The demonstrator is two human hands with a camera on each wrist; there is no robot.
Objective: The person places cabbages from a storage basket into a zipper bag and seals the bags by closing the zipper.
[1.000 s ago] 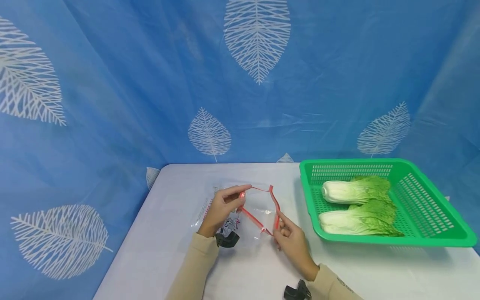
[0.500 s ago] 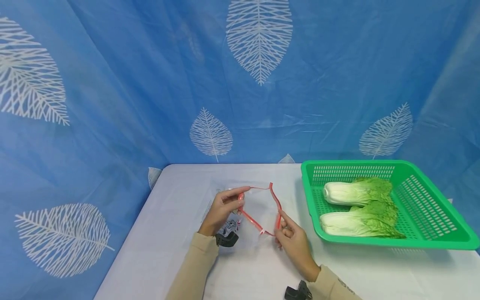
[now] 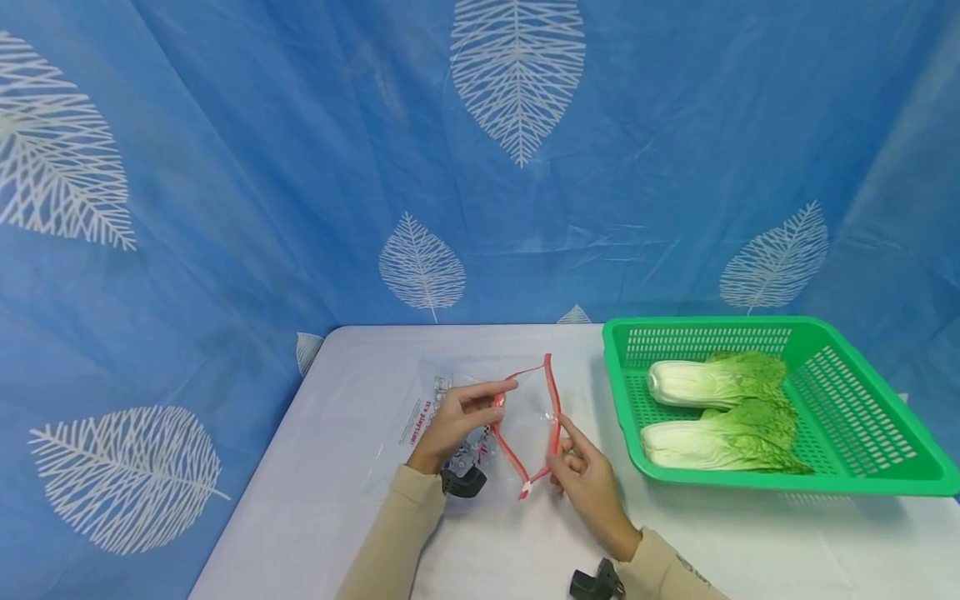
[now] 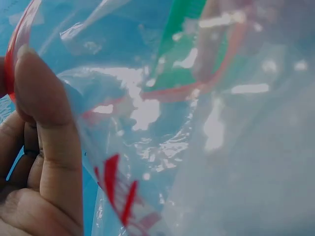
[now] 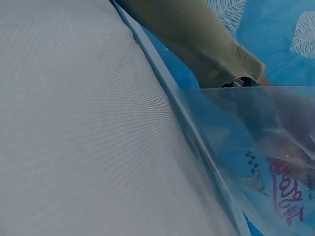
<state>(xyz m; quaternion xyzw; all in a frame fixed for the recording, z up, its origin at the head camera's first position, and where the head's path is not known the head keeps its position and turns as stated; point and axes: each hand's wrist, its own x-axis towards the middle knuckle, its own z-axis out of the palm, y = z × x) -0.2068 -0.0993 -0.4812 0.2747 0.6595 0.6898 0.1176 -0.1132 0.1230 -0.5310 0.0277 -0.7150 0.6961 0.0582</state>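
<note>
A clear plastic zipper bag point(image 3: 512, 455) with red edging and printed lettering spans the space between my hands. Its red-rimmed mouth gapes in a rough diamond, with a small white piece at the near corner. My left hand point(image 3: 448, 423) pinches the left side of the rim; the left wrist view shows that thumb point(image 4: 43, 88) against the red strip. On the opposite side, my right hand point(image 3: 588, 482) pinches the rim between thumb and fingers. The right wrist view catches the bag's printed film point(image 5: 285, 189) but not the right hand itself.
To the right, a green plastic basket point(image 3: 757, 481) holds two heads of leafy cabbage point(image 3: 712, 446), lying side by side. Everything rests on a white-covered table point(image 3: 300, 508). Behind it hangs a blue curtain point(image 3: 315, 167) with white leaf prints.
My left hand has shifted slightly right, towards the right hand. The bag's mouth has become narrower and taller, its near corner dropping lower. The right hand stays almost in place.
</note>
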